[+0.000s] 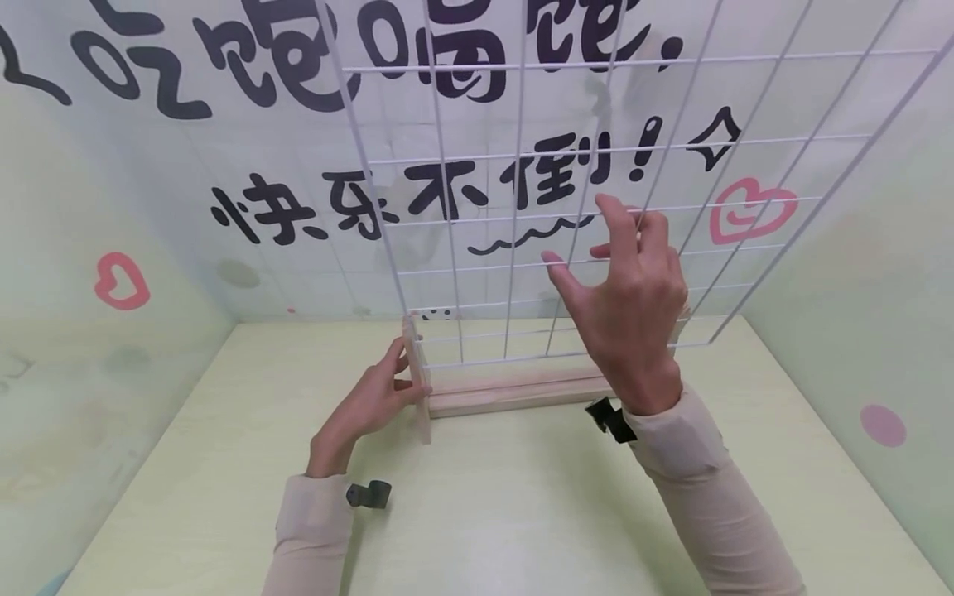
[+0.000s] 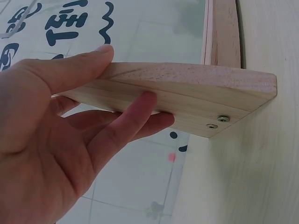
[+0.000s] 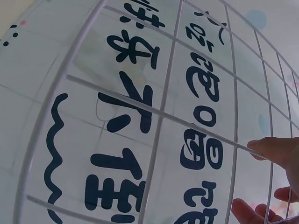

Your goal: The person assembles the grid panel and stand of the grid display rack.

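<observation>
A white wire grid panel [image 1: 477,219] stands tilted above a pale wooden base bar [image 1: 514,397]. At the bar's left end is an upright wooden end piece [image 1: 419,381], with two screws showing in the left wrist view. My left hand [image 1: 368,397] holds this end piece [image 2: 187,91], thumb at its upper edge and fingers against its screwed face. My right hand [image 1: 629,306] is at the grid's right part, its fingers spread and bent a little among the wires. In the right wrist view only the thumb and some fingertips show; whether they touch the wires I cannot tell.
The stand rests on a pale wood-grain table [image 1: 477,505]. Behind it is a whitish wall [image 1: 246,149] with large black characters and a pink heart [image 1: 753,211]. Side walls flank the table. A black camera mount [image 1: 613,420] sits at my right wrist.
</observation>
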A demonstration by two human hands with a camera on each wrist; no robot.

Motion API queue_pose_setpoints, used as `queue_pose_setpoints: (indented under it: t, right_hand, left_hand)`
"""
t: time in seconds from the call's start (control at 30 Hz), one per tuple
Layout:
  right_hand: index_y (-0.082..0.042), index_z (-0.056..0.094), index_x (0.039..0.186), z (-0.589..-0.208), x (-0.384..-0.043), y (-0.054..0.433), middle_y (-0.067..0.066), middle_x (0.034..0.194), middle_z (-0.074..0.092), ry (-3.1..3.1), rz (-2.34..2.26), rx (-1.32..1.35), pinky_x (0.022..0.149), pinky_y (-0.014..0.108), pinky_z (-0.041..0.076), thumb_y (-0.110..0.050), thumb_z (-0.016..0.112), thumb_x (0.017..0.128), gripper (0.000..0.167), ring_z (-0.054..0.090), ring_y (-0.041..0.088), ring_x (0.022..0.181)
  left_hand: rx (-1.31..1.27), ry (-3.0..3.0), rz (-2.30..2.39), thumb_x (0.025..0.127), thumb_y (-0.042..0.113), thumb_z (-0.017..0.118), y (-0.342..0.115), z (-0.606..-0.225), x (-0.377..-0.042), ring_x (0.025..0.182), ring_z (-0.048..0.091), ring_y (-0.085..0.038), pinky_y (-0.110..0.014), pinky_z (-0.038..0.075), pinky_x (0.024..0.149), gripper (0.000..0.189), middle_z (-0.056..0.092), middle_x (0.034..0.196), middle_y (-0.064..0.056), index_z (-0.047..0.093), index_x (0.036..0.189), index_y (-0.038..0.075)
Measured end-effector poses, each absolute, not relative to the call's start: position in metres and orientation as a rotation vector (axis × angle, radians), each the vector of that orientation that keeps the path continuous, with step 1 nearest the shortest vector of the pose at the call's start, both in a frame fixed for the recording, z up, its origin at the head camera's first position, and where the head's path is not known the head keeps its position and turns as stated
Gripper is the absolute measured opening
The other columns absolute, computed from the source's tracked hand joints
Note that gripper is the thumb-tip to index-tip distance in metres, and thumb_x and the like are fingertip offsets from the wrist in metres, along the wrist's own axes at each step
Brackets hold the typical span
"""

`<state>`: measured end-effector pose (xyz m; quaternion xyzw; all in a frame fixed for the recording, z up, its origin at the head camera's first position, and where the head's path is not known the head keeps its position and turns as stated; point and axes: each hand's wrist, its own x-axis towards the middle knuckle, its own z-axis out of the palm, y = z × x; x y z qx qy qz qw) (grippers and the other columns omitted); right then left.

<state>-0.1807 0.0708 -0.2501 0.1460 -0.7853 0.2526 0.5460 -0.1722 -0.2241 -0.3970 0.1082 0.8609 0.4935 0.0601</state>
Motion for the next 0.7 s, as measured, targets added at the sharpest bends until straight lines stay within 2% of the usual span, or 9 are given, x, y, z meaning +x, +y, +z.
queue_pose_setpoints:
  t: [0.7]
  right_hand:
    - [-0.008, 0.059, 0.128, -0.2408, -0.1896, 0.0618, 0.022, 0.097, 0.059, -1.857, 0.603, 0.356, 0.060, 0.051, 0.050, -0.032, 0.084, 0.079, 0.060, 0.067, 0.029, 0.075]
  left_hand:
    - [0.386, 2.602, 1.506, 0.095, 0.007, 0.065, -0.2262, -0.4003, -0.1704, 0.118, 0.061, -0.044, -0.046, 0.055, 0.093, 0.076, 0.030, 0.156, -0.029, 0.019, 0.155, 0.015]
